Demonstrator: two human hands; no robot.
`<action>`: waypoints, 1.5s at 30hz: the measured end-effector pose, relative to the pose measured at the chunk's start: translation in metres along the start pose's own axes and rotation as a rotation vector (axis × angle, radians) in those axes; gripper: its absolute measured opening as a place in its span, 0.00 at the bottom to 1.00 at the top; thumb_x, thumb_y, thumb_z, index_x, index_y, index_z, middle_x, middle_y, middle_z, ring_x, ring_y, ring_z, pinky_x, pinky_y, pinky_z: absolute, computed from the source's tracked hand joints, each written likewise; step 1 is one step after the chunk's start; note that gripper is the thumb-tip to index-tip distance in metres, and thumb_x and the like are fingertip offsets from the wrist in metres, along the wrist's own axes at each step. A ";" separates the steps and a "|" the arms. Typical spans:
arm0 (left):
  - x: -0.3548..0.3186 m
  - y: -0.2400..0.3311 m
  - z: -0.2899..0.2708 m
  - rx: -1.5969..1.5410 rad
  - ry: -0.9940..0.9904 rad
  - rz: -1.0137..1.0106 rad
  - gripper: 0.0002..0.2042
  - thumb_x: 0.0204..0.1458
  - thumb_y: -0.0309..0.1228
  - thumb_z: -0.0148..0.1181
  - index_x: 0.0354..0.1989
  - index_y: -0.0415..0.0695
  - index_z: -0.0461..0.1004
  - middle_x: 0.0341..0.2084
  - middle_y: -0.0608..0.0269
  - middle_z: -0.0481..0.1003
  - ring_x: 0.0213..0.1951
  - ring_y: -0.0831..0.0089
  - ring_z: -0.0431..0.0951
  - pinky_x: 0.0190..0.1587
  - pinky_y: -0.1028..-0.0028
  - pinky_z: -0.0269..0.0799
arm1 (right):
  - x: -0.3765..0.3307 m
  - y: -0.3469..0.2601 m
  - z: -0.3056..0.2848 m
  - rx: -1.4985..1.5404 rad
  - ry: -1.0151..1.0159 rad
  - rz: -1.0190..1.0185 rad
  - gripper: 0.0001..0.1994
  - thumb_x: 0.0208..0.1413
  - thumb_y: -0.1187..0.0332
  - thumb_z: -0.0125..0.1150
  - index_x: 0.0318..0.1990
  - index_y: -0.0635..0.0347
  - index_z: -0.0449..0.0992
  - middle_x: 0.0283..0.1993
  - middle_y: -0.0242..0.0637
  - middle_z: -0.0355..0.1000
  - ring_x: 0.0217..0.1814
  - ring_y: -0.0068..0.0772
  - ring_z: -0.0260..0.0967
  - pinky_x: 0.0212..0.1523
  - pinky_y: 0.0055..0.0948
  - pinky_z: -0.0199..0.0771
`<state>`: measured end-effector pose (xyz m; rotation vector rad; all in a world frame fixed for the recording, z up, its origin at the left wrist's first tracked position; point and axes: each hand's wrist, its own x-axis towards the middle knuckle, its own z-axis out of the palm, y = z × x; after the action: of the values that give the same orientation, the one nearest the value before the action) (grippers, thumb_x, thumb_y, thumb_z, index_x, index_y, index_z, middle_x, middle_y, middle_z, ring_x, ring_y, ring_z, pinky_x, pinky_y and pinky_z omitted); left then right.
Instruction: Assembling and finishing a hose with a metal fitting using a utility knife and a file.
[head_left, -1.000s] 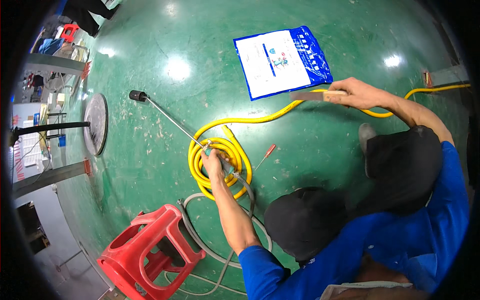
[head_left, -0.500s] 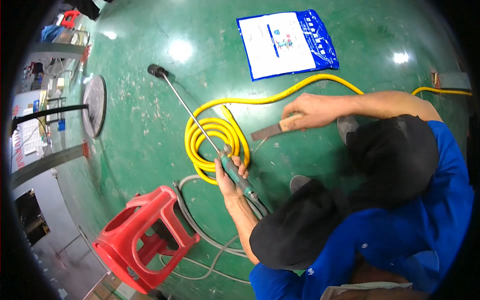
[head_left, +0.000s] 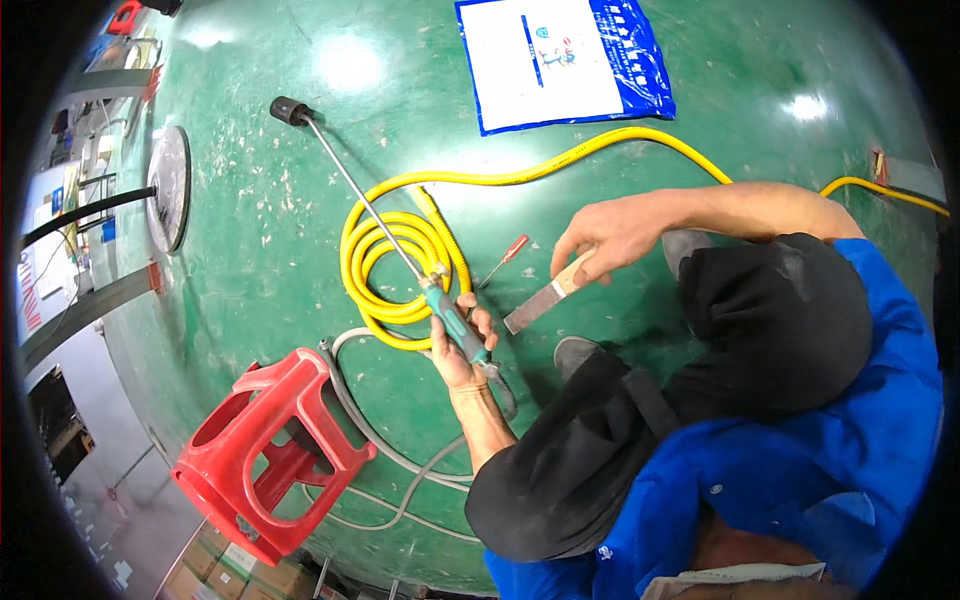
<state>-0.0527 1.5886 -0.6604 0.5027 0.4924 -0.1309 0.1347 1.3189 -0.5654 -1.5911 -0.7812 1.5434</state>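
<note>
My left hand (head_left: 462, 350) is wrapped around the green handle of a gas torch (head_left: 452, 318). Its long thin metal tube points up and left, ending in a black burner head (head_left: 289, 111). Between the fingers and thumb of my right hand (head_left: 618, 238) is a scraper (head_left: 540, 303) with a pale wooden handle and flat dull blade. The blade slants down and left, its tip apart from the torch handle. A small screwdriver (head_left: 514, 249) with a red handle lies on the floor between the scraper and a coiled yellow hose (head_left: 362, 290), above which the torch tube passes.
A red plastic stool (head_left: 222, 485) lies on its side at lower left, beside grey hose (head_left: 350, 405). At the top, a blue and white plastic bag (head_left: 640, 70) lies on the green floor (head_left: 260, 250). A round grey base (head_left: 172, 190) with a black pole stands left.
My right hand has tipped the scraper blade downward, nearer to the torch handle. The screwdriver's red handle has come into sight. My left hand keeps its grip, and the whole view has shifted slightly.
</note>
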 end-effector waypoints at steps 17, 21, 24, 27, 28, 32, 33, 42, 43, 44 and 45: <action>0.013 -0.020 0.036 0.292 0.306 0.043 0.12 0.61 0.41 0.55 0.43 0.50 0.63 0.23 0.66 0.65 0.23 0.76 0.66 0.21 0.78 0.61 | -0.013 -0.027 -0.002 -0.380 -0.037 -0.216 0.20 0.55 0.61 0.56 0.51 0.65 0.76 0.34 0.51 0.77 0.35 0.51 0.74 0.37 0.42 0.72; 0.015 -0.021 0.039 0.225 0.282 0.032 0.12 0.61 0.42 0.55 0.40 0.50 0.62 0.23 0.67 0.64 0.23 0.76 0.66 0.21 0.79 0.61 | -0.006 -0.020 0.004 -0.311 -0.031 -0.140 0.20 0.56 0.60 0.55 0.50 0.67 0.75 0.34 0.51 0.77 0.34 0.48 0.75 0.36 0.40 0.72; 0.014 -0.022 0.040 0.154 0.263 0.025 0.13 0.62 0.43 0.54 0.40 0.48 0.63 0.23 0.67 0.65 0.23 0.76 0.66 0.21 0.78 0.61 | -0.003 -0.019 0.006 -0.238 -0.028 -0.115 0.22 0.57 0.59 0.55 0.50 0.70 0.75 0.34 0.50 0.77 0.35 0.43 0.77 0.36 0.38 0.74; 0.013 -0.023 0.037 0.134 0.273 0.000 0.14 0.63 0.44 0.52 0.45 0.47 0.66 0.24 0.67 0.64 0.23 0.76 0.65 0.22 0.78 0.62 | 0.000 -0.020 0.005 -0.205 -0.027 -0.095 0.23 0.57 0.57 0.56 0.51 0.71 0.75 0.34 0.50 0.78 0.34 0.38 0.78 0.37 0.36 0.75; 0.014 -0.023 0.035 0.137 0.281 -0.010 0.15 0.64 0.45 0.50 0.48 0.47 0.67 0.24 0.68 0.63 0.23 0.77 0.64 0.22 0.78 0.62 | 0.000 -0.021 0.005 -0.199 -0.027 -0.086 0.24 0.58 0.57 0.56 0.51 0.72 0.75 0.34 0.49 0.78 0.34 0.37 0.78 0.37 0.35 0.75; 0.018 -0.026 0.033 0.108 0.213 0.022 0.16 0.64 0.45 0.49 0.50 0.47 0.66 0.25 0.68 0.63 0.24 0.77 0.64 0.23 0.78 0.62 | -0.002 -0.019 0.005 -0.204 -0.035 -0.016 0.24 0.58 0.56 0.54 0.51 0.71 0.75 0.34 0.48 0.78 0.34 0.36 0.78 0.38 0.34 0.76; 0.018 -0.026 0.033 0.096 0.205 0.022 0.16 0.64 0.45 0.49 0.50 0.47 0.66 0.25 0.67 0.62 0.24 0.77 0.64 0.24 0.78 0.63 | -0.001 -0.017 0.006 -0.199 -0.037 -0.009 0.24 0.59 0.56 0.54 0.51 0.71 0.75 0.34 0.48 0.78 0.34 0.36 0.78 0.37 0.34 0.76; 0.022 -0.030 0.028 0.060 0.181 0.026 0.14 0.64 0.42 0.51 0.49 0.47 0.65 0.26 0.67 0.63 0.26 0.75 0.65 0.24 0.77 0.61 | 0.002 -0.007 0.006 -0.181 -0.040 0.005 0.24 0.58 0.56 0.54 0.52 0.70 0.75 0.29 0.44 0.78 0.33 0.37 0.77 0.37 0.36 0.75; 0.022 -0.031 0.029 0.065 0.180 0.028 0.14 0.64 0.42 0.51 0.49 0.48 0.65 0.26 0.67 0.63 0.26 0.75 0.65 0.25 0.77 0.61 | 0.003 -0.004 0.007 -0.181 -0.038 -0.009 0.24 0.58 0.57 0.54 0.52 0.70 0.75 0.29 0.43 0.78 0.32 0.37 0.77 0.37 0.36 0.74; 0.021 -0.030 0.030 0.069 0.184 0.032 0.14 0.64 0.42 0.51 0.49 0.48 0.65 0.25 0.67 0.63 0.26 0.75 0.64 0.25 0.77 0.61 | 0.002 -0.006 0.006 -0.181 -0.043 -0.001 0.24 0.57 0.57 0.54 0.52 0.70 0.75 0.29 0.43 0.78 0.32 0.37 0.77 0.37 0.36 0.74; 0.021 -0.030 0.031 0.073 0.187 0.035 0.13 0.64 0.42 0.51 0.49 0.48 0.65 0.25 0.67 0.63 0.26 0.75 0.64 0.26 0.76 0.62 | 0.002 -0.008 0.005 -0.181 -0.048 0.006 0.23 0.57 0.58 0.53 0.52 0.70 0.75 0.29 0.43 0.78 0.32 0.37 0.77 0.37 0.36 0.75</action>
<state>-0.0286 1.5471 -0.6602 0.5984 0.6633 -0.0686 0.1302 1.3250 -0.5595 -1.6920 -0.9666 1.5573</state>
